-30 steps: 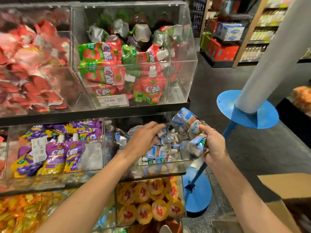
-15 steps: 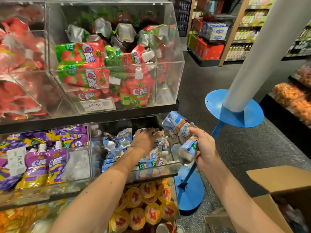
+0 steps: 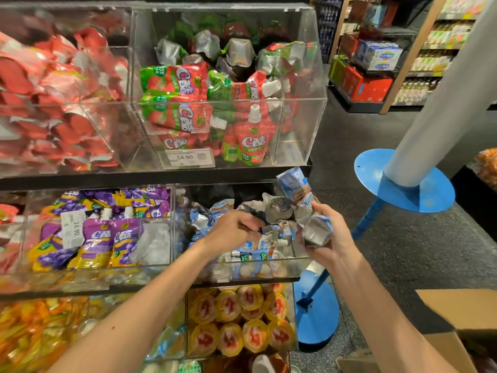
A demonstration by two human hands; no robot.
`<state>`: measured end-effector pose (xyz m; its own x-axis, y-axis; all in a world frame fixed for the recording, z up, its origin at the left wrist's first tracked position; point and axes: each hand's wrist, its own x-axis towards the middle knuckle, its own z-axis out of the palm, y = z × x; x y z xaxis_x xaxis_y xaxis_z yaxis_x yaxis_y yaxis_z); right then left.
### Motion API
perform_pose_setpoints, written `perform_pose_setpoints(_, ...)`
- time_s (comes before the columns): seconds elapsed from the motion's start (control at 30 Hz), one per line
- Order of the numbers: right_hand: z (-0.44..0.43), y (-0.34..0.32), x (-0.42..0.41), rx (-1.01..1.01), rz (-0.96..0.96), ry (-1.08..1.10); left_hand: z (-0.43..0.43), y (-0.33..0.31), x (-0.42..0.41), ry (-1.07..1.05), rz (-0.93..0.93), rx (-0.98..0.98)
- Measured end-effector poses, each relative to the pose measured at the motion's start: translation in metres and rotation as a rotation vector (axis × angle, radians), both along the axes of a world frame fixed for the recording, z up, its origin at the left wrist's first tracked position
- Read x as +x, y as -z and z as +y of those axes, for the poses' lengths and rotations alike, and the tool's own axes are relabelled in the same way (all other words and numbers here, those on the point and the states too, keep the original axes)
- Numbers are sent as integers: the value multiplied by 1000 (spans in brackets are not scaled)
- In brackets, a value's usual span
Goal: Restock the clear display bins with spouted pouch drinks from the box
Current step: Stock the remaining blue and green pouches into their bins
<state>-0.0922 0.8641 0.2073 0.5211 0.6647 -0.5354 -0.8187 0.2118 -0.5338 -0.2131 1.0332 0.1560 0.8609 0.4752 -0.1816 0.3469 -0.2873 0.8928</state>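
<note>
While the right hand [image 3: 326,235] grips a bundle of blue-and-white spouted pouches [image 3: 298,192], fingers and thumb curled round their lower ends, the left hand [image 3: 231,228] reaches into the clear bin [image 3: 290,267] directly beneath both hands. The bundle fans upward and away from the right palm, and one silver pouch base faces the camera. The left fingers are curled toward the loose pouches [image 3: 265,244] in that bin, but they are blurred; whether they pinch a pouch cannot be told.

The loose pouches lie heaped between the two hands and below them, several with white spouts showing.

To the left of the left hand, a neighbouring bin holds purple pouches [image 3: 96,238] and carries a white price label. Above both hands, on the next shelf up, a bin holds red-and-green pouches [image 3: 250,141], with a price tag [image 3: 187,157] reading 14.90 on its front. Below the hands, the lowest shelf holds yellow-rimmed cups [image 3: 242,319].

Below and to the right of the right forearm, an open cardboard box [image 3: 462,308] shows at the frame edge. A blue stand [image 3: 403,189] is on the floor beyond the right hand.
</note>
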Motion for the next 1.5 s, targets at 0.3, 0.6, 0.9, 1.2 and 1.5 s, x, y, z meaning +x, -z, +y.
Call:
perform_pose_setpoints(0.3, 30, -8, -45, 85, 81, -183, -30, -5, -19, -274, -287, -505)
perform_pose_setpoints(0.6, 28, -4, -28, -108, -221, -107, 23, -45, -67, -426, -239, -198)
perform_pose_setpoints(0.9, 28, 5, -15, -393, -780, -86, 47, -35, -71, 305, 483, 481)
perform_pose_setpoints(1.2, 30, 17, -14, -480, -954, -226, 38, -16, -51, 438, 806, 728)
perform_pose_setpoints(1.5, 32, 25, -9, -542, -1072, -293, 49, -21, -45, 345, 750, 600)
